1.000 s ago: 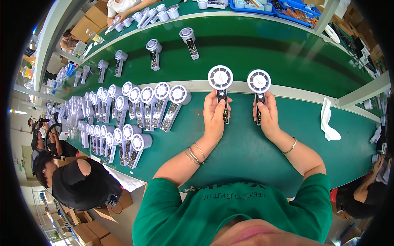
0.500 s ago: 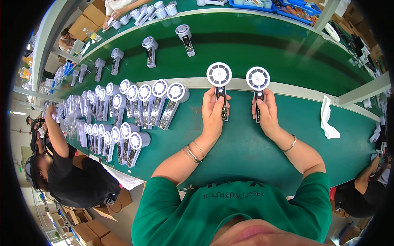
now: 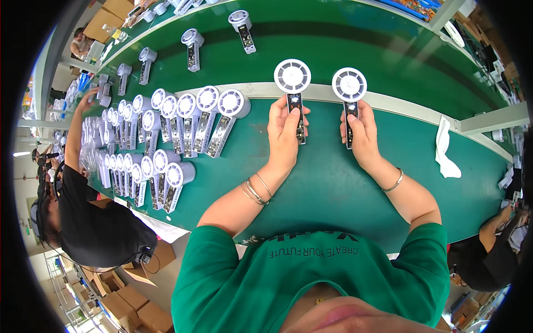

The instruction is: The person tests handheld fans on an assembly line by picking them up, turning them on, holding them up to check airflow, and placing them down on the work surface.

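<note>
My left hand (image 3: 284,136) is closed around the handle of a white handheld fan (image 3: 292,77), its thumb on the exposed circuit board along the handle. A second handheld fan (image 3: 350,84), much the same, is gripped by my right hand (image 3: 362,136), thumb also on its open handle. Both fans stand side by side, round slotted heads pointing away from me and facing up. Left of my hands, rows of similar fans (image 3: 187,105) lie on the green table (image 3: 322,194). Their handles show bare boards too.
Spaced fans (image 3: 193,44) lie on the green surface (image 3: 333,33) beyond the pale rail (image 3: 400,102). A white cloth (image 3: 444,150) rests at right. A co-worker in black (image 3: 105,227) reaches toward fans at far left; another person (image 3: 494,255) sits at right. Metal posts (image 3: 491,119) frame the bench.
The view has shifted, so table and fans sit higher in the picture. Both hands keep their fans. The left co-worker's arm now extends to fans beyond the rail.
</note>
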### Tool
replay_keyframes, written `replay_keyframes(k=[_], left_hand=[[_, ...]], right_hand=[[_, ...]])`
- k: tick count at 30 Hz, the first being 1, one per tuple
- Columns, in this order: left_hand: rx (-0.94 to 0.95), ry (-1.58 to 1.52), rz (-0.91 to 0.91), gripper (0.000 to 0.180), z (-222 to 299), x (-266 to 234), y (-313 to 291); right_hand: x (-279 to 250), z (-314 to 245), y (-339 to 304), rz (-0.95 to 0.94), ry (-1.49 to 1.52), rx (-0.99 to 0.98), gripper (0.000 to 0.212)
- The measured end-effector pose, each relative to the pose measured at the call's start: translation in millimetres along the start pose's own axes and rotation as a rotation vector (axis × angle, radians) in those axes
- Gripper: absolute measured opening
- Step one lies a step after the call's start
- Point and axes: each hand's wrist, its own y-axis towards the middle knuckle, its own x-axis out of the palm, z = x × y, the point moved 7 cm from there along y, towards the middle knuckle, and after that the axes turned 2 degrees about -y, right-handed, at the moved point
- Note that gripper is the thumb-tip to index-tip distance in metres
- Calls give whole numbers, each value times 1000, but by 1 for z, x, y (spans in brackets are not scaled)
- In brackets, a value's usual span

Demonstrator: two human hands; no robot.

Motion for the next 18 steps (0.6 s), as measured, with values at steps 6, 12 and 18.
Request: replay_keyframes(k=[6, 12, 18], left_hand=[[-9, -18, 4, 33, -1, 0, 0], [-8, -9, 0, 32, -1, 1, 1], [-8, -14, -6, 27, 0, 5, 1]], right_hand=[[0, 1, 0, -6, 12, 1, 37], [1, 5, 1, 11, 43, 20, 36], [-2, 1, 1, 22, 62, 8, 38]])
